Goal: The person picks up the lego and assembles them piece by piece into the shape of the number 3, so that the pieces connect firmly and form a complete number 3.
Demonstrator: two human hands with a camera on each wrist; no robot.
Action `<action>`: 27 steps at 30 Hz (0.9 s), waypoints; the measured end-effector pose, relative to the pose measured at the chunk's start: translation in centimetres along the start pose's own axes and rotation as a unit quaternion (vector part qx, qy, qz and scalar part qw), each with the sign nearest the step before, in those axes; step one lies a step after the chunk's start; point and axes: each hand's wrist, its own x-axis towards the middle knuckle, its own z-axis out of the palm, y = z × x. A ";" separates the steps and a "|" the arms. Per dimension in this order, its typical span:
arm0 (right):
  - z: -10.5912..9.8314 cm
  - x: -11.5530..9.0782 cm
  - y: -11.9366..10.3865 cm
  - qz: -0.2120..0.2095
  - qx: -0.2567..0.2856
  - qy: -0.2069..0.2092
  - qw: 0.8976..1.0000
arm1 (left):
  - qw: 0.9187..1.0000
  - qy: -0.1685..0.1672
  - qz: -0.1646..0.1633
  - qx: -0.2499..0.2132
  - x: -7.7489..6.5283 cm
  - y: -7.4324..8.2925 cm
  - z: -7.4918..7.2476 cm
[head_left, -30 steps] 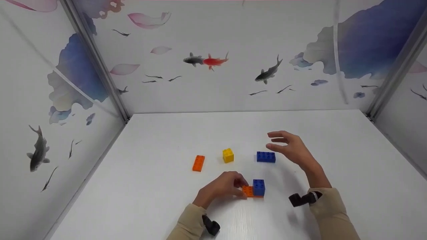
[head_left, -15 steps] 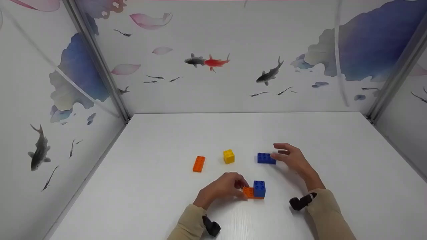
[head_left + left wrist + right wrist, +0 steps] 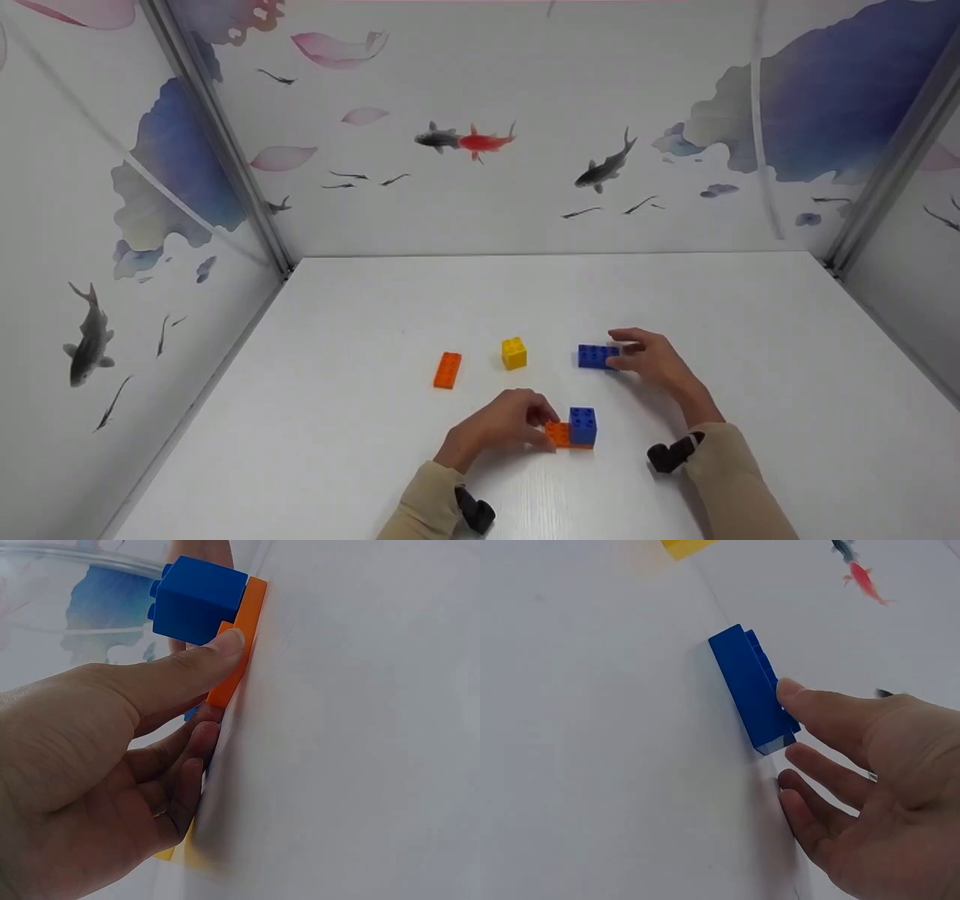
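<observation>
My left hand (image 3: 495, 424) pinches the left end of an orange building-block plate (image 3: 557, 433) lying on the table. A square blue brick (image 3: 583, 426) sits on the plate's right end; the left wrist view shows the thumb (image 3: 226, 643) against the plate's edge. Farther back, my right hand (image 3: 656, 364) is at the right end of a longer blue brick (image 3: 595, 357). In the right wrist view its thumb overlaps that brick's studded side (image 3: 761, 660), while the other fingers are spread below its near end. Whether the thumb touches it is hard to tell.
A yellow square brick (image 3: 514, 353) stands left of the long blue brick. Farther left lies a second orange plate (image 3: 448, 370). Patterned walls (image 3: 480, 202) enclose the white table (image 3: 360, 315) at the back and sides.
My right hand has come down and toward me, from above the long blue brick to its right end. The left hand keeps its hold on the orange plate.
</observation>
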 end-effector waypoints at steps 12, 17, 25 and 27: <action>1.1 0.0 -0.6 -0.021 -0.064 0.015 0.998 | 1.000 -0.002 -0.005 -0.013 -0.2 -0.1 0.1; 0.4 -0.2 -1.1 -0.027 -0.064 0.022 0.997 | 1.000 0.002 -0.002 -0.001 -0.1 -0.1 0.1; -1.0 -1.1 -3.7 -0.056 -0.054 0.052 0.996 | 1.000 0.002 -0.016 -0.011 0.1 0.1 0.0; -1.1 -1.6 -4.4 -0.064 -0.048 0.055 0.995 | 1.000 0.001 -0.018 -0.012 0.0 0.1 0.0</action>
